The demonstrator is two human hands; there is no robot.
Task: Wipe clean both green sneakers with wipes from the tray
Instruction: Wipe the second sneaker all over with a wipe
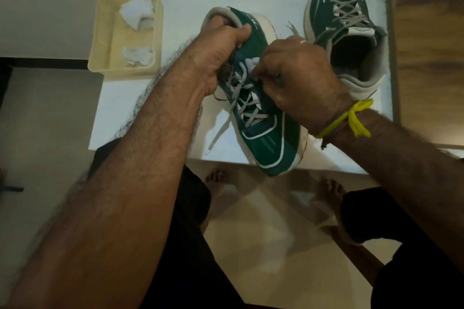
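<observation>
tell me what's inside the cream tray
Two crumpled white wipes lie in the cream tray, one far, one near. Whatever is under them is covered.

The left hand grips the near green sneaker at its collar; the right hand presses what looks like a wipe against the laces (second sneaker stands beside).

Two green sneakers: one gripped in both hands, the other just right of that grip. One cream tray off to the grip's left, two crumpled wipes inside, far one, near one.
</observation>
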